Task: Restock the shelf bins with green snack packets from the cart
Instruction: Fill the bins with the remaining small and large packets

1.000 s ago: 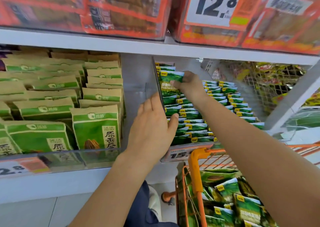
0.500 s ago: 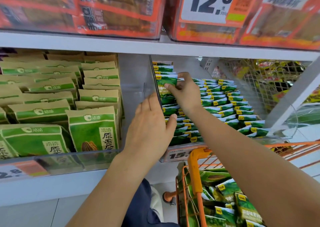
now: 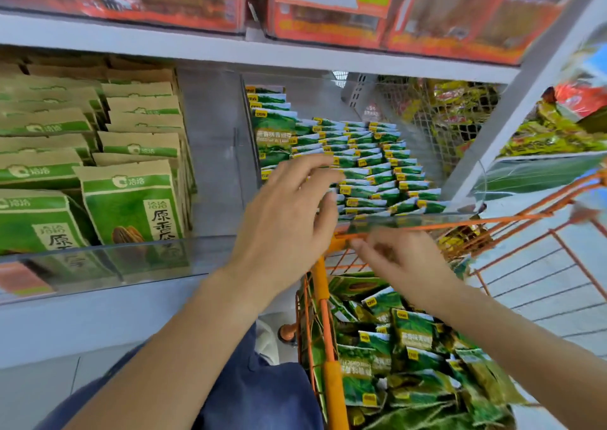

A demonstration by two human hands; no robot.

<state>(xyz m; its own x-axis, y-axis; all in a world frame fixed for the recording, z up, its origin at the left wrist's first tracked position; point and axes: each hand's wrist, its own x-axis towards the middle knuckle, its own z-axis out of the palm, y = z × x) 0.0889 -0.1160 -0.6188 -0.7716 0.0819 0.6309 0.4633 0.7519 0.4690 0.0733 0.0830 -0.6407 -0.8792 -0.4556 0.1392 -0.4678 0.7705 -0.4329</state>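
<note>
From the head camera, the shelf bin already held several dense rows of green snack packets standing on edge, nearly to its clear front lip, so most of the restocking looked done. The orange cart below was still heaped with loose packets, so plenty remained to move. The left hand hovered over the front rows, fingers spread and holding nothing; the right hand, blurred above the cart, also seemed empty with loosely spread fingers.

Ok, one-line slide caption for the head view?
Both hands, left and right, empty between the packet bin and orange cart.
</note>
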